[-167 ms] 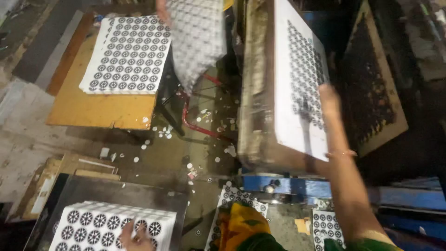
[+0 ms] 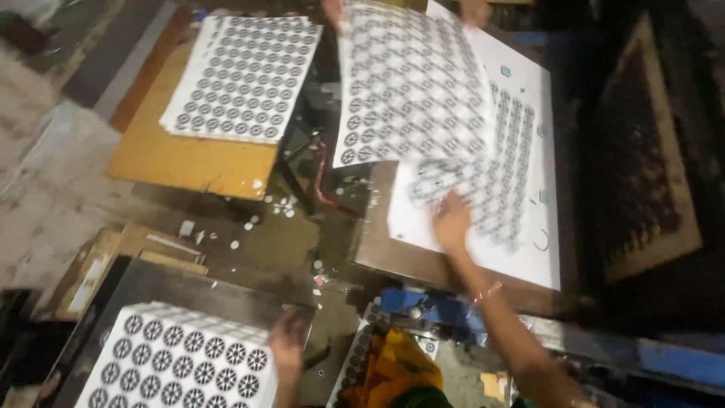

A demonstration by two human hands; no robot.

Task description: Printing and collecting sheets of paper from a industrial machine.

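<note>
Printed sheet (image 2: 498,177) on the slanted white board (image 2: 547,249), patterned with rows of dark round marks, lay under the right hand (image 2: 451,223). Right hand pressed flat against its lower left part, fingers spread, gripping nothing; thin bangle (image 2: 487,292) on the wrist. Left hand (image 2: 289,344) low in view, resting at the right edge of a near stack of printed sheets (image 2: 177,363); blurred, so could not tell whether grasping or only touching. Stack lying on a dark counter (image 2: 189,287).

Above the right hand, a second patterned sheet (image 2: 408,83) held up by another person's hands (image 2: 476,11) at the top edge, overlapping the upper part of the board. Further left, another stack of patterned sheets (image 2: 242,75) on a yellow-brown counter (image 2: 189,162), well apart from both hands. White round scraps (image 2: 283,205) scattered over the floor between the counters. Dark perforated panel (image 2: 646,159) leaning to the right of the board.
</note>
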